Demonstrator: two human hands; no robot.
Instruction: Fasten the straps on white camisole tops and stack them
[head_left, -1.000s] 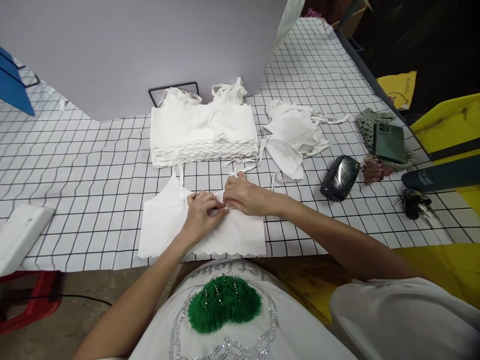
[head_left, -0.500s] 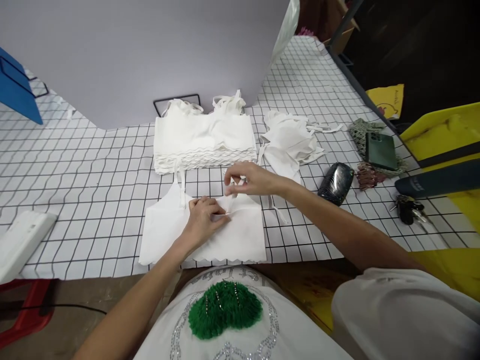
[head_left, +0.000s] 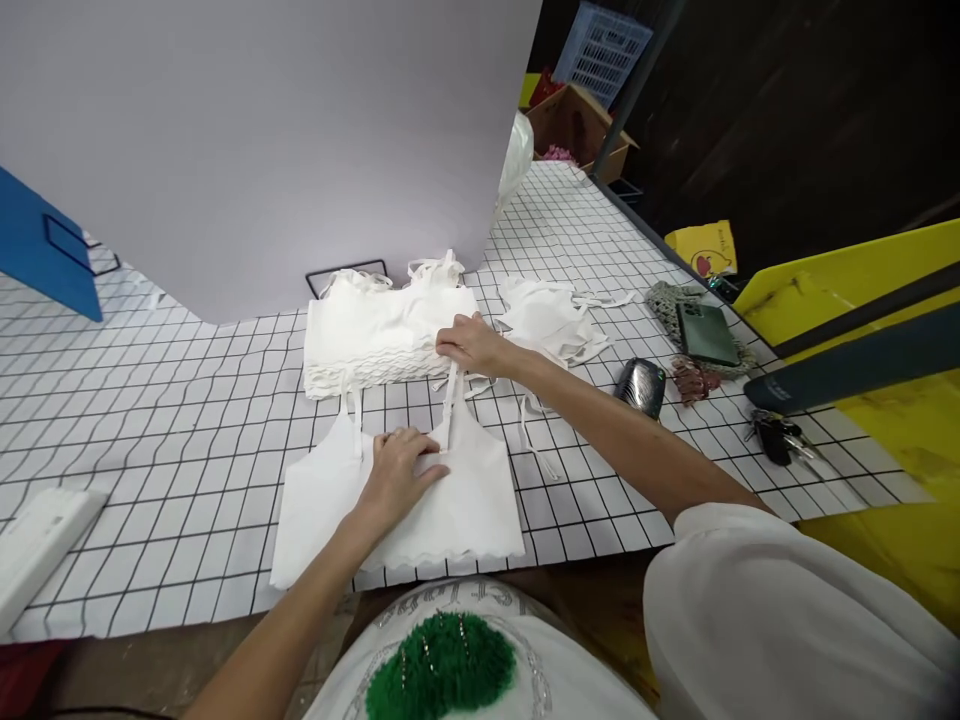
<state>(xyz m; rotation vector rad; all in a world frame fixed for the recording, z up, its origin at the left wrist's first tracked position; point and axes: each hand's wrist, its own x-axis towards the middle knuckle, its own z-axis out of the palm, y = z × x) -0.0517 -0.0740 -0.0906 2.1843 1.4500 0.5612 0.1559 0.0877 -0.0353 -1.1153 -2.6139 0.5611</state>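
A white cropped camisole with a wavy hem lies flat before me, its straps toward the far side. My left hand rests on the chest of it, fingers stretched on the cloth and thumb apart, beside the base of the right strap. The right strap is drawn straight away from me, its upper end in the closed fingers of my right hand. That hand is just over the near right edge of a pile of folded white camisoles. The left strap lies loose.
More white garments are heaped right of the pile. Farther right are a black wrapped object, a phone, keys and a dark bottle. A white device lies at left. A large pale panel stands behind.
My right hand has moved away from me, from above the camisole to the pile's edge, pulling the strap out straight. My left hand stays on the cloth. The view has tilted up and shifted right.
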